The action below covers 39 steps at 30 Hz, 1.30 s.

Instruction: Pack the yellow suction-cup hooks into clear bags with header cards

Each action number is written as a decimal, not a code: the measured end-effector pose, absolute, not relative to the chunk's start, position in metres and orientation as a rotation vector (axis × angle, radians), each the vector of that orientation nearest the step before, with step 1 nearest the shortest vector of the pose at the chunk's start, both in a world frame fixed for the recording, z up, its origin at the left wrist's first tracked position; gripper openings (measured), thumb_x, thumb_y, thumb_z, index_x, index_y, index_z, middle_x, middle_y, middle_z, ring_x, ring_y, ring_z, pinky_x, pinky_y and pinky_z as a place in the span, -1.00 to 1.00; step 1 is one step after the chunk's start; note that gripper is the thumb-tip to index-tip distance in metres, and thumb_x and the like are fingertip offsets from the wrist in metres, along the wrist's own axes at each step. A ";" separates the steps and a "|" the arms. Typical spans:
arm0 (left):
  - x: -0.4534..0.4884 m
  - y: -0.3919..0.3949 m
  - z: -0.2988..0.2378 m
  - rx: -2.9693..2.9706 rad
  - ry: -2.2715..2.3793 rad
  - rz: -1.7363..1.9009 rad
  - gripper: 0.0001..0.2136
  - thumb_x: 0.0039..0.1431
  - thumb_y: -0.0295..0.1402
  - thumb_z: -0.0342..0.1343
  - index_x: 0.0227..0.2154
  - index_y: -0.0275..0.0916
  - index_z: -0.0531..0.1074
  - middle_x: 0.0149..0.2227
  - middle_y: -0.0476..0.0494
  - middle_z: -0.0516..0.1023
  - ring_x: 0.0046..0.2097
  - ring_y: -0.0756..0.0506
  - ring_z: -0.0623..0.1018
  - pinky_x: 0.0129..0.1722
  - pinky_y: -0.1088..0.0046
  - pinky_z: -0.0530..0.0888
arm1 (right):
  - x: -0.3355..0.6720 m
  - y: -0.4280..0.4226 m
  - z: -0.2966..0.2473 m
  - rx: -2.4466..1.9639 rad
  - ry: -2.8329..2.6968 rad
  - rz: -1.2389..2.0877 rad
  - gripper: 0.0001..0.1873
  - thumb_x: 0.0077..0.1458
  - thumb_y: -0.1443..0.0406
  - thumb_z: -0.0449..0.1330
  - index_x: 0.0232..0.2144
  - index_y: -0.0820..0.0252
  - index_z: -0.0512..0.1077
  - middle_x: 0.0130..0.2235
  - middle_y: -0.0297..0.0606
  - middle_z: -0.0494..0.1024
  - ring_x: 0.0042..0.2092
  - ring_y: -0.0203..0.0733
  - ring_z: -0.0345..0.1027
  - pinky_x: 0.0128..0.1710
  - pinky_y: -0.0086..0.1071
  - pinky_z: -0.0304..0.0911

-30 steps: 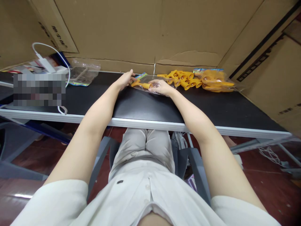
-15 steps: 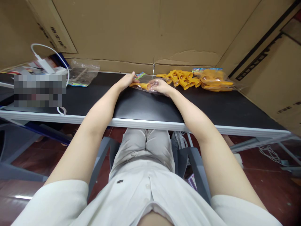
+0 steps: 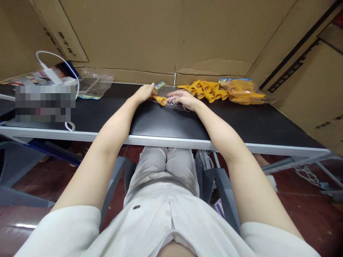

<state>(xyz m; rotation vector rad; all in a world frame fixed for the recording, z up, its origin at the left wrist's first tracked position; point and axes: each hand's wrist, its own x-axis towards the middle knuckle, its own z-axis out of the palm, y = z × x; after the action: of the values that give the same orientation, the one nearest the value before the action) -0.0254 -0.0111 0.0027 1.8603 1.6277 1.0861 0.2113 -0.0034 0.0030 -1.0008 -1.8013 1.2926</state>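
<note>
A clear plastic bag (image 3: pixel 171 90) with a colourful header lies between my two hands on the black tabletop. My left hand (image 3: pixel 144 93) is closed on its header end, thumb uppermost. Beside those fingers is a yellow horn-shaped plastic piece (image 3: pixel 162 101), its flared mouth turned to the right; its narrow end is hidden by the hand. My right hand (image 3: pixel 184 99) lies over the other end of the bag, fingers stretched out to the left and slightly apart. Clear film shows under and around them.
Several loose yellow horn-shaped pieces (image 3: pixel 207 89) are heaped right of my hands. Beyond them lies a filled bag of yellow pieces (image 3: pixel 245 92). At left are a clear bag (image 3: pixel 93 85) and a white cable (image 3: pixel 57 53). Cardboard (image 3: pixel 128 35) walls the back.
The yellow piece's flared mouth has shifted slightly left, away from my right hand. My right hand's fingers have straightened and spread from a more curled grip.
</note>
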 end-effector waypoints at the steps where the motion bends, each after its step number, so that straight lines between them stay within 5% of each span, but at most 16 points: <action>1: -0.027 -0.011 0.003 1.873 1.636 1.087 -0.36 0.45 0.25 -0.10 -0.10 -0.20 0.65 -0.19 -0.31 0.79 0.09 -0.34 0.70 0.26 0.12 0.53 | 0.211 -0.003 0.003 -0.990 -1.818 1.281 -0.65 -0.18 0.49 0.44 -0.26 0.19 0.59 -0.18 -0.13 0.79 0.04 0.01 0.67 0.27 -0.07 0.50; 7: -0.041 -0.003 0.003 1.893 1.898 1.034 -0.41 0.43 0.11 -0.09 -0.05 -0.29 0.65 0.00 -0.50 0.73 0.33 -0.46 0.57 0.46 -0.01 0.32 | 0.218 0.010 0.010 -1.153 -1.881 0.842 -0.93 0.11 0.42 0.32 -0.31 0.19 0.56 -0.23 -0.12 0.72 -0.07 -0.02 0.67 0.19 -0.04 0.56; 9: -0.047 -0.001 0.002 1.885 1.940 1.059 -0.41 0.39 0.12 -0.07 -0.01 -0.29 0.63 0.11 -0.57 0.69 0.42 -0.52 0.47 0.54 -0.17 0.15 | 0.228 0.017 0.012 -1.264 -1.888 0.529 -0.84 0.23 0.42 0.19 -0.21 0.19 0.58 -0.13 -0.04 0.72 0.04 0.05 0.65 0.24 0.04 0.52; 14: -0.055 -0.002 -0.001 1.843 1.982 1.141 -0.38 0.33 0.19 -0.03 0.06 -0.22 0.61 0.18 -0.59 0.66 0.50 -0.56 0.35 0.58 -0.33 -0.16 | 0.259 0.036 0.000 -1.407 -1.996 -0.067 -0.47 0.34 0.36 0.10 0.31 0.24 0.48 0.40 0.18 0.47 0.51 0.38 0.21 0.51 0.49 -0.05; 20: -0.057 -0.004 0.002 1.760 2.102 1.057 -0.32 0.35 0.20 -0.04 0.15 -0.26 0.61 0.24 -0.64 0.62 0.52 -0.58 0.33 0.58 -0.34 -0.11 | 0.262 0.048 -0.021 -1.576 -2.134 -0.037 -0.38 0.39 0.20 0.22 0.39 0.36 0.38 0.42 0.33 0.38 0.60 0.48 -0.07 0.50 0.64 -0.45; 27: -0.047 -0.012 0.008 1.727 2.373 0.837 -0.31 0.49 -0.03 -0.26 0.32 -0.34 0.56 0.36 -0.58 0.56 0.50 -0.50 0.41 0.60 -0.22 0.02 | 0.248 0.028 -0.006 -1.774 -2.151 -0.207 -0.45 0.41 0.28 0.17 0.33 0.52 0.38 0.31 0.45 0.47 0.49 0.48 0.17 0.50 0.61 -0.34; 36: -0.047 -0.016 0.007 1.710 2.427 0.753 -0.34 0.51 -0.15 -0.26 0.41 -0.34 0.50 0.38 -0.55 0.55 0.51 -0.46 0.42 0.60 -0.24 0.05 | 0.244 0.020 0.010 -1.747 -2.105 -0.209 -0.57 0.39 0.33 0.10 0.16 0.43 0.56 0.14 0.31 0.62 0.33 0.42 0.41 0.51 0.52 -0.15; 39: -0.048 -0.015 0.006 1.721 2.423 0.687 -0.36 0.50 -0.19 -0.24 0.43 -0.34 0.48 0.41 -0.54 0.52 0.51 -0.45 0.42 0.60 -0.23 0.06 | 0.249 0.021 0.015 -1.647 -2.050 -0.170 -0.53 0.41 0.28 0.10 0.23 0.37 0.54 0.21 0.25 0.60 0.30 0.41 0.45 0.45 0.44 0.09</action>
<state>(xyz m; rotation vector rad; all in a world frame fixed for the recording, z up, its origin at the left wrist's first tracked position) -0.0483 -0.0154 0.0065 1.7214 2.4227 0.6867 0.2493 0.0215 0.0151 -1.6466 -2.0502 -0.1702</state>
